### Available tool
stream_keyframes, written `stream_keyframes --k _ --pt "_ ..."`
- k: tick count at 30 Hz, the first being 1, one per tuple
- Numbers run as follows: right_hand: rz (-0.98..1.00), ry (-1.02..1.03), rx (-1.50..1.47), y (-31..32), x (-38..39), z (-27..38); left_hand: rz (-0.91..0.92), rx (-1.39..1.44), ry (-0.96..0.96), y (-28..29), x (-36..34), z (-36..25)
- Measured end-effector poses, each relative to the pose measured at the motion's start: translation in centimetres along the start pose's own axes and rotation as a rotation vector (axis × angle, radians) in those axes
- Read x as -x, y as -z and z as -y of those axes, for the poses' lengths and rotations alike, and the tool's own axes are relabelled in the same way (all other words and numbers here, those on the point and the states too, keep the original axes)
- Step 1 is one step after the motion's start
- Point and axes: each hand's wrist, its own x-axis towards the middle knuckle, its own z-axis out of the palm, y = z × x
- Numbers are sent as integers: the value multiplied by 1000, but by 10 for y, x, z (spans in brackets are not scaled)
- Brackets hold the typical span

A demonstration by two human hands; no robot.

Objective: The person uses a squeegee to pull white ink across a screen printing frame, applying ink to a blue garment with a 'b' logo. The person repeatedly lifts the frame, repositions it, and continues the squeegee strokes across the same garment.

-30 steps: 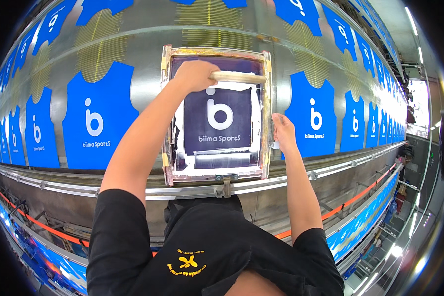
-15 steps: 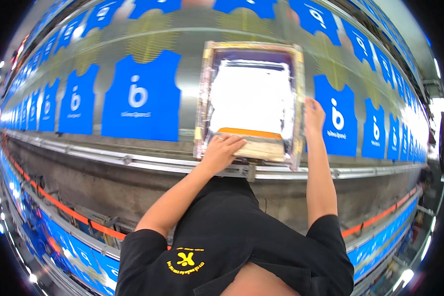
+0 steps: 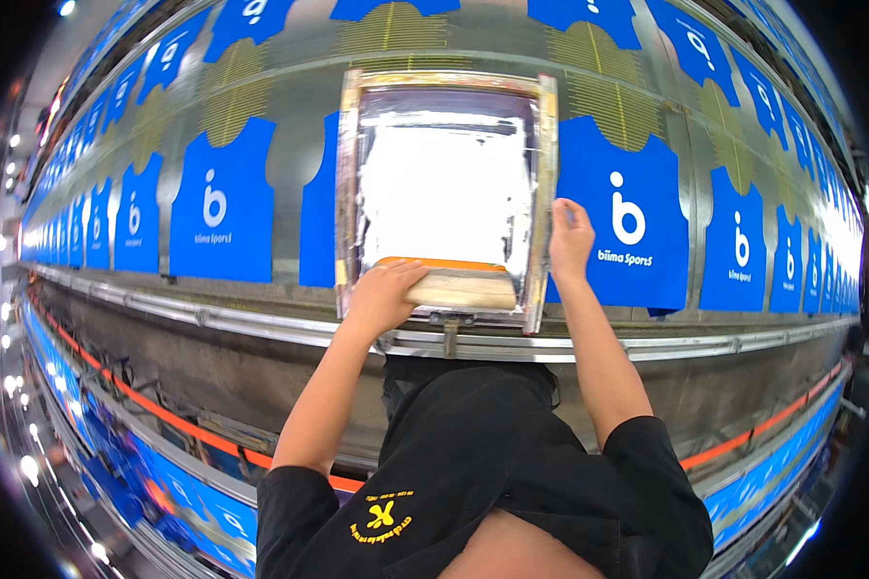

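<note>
Head: left fingers (image 3: pixel 410 270) around squeegee (image 3: pixel 468 289); right fingers (image 3: pixel 562 212), grip unclear; frame (image 3: pixel 547 145) over blue panel (image 3: pixel 318 222)

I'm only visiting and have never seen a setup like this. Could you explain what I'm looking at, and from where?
There is no robot here, just a person working bare-handed. The view comes from a fisheye camera on their head, looking down; such a lens bends straight edges. In front is a long metal table with blue shirt panels lying flat in rows, many bearing a white print. A screen-printing frame sits over it, with white ink spread inside. The left hand holds a wooden-handled squeegee with an orange edge at the frame's near end. The right hand is by the frame's right side; whether it grips there is hard to tell.
</note>
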Motion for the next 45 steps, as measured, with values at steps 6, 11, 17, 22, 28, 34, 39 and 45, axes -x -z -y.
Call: stream_keyframes --k 6,11,17,22,28,34,39,45 --pt "-27 -84 137 -84 42 24 72 -149 -124 47 34 68" --pt "-66 -58 265 -87 46 34 184 -98 -112 85 -42 95" --pt "-49 -126 317 -89 45 36 130 -171 -104 132 -192 125" --pt "-10 -149 447 -86 37 44 155 -140 -152 140 -245 146" --pt "158 784 656 -146 -50 116 270 -271 -3 146 -253 154" --pt "612 477 1049 -202 -63 143 179 -265 45 135 -242 149" --pt "570 712 993 -155 25 98 214 -195 65 100 -141 124" --pt "600 670 833 -87 163 67 87 -80 31 38 8 94"
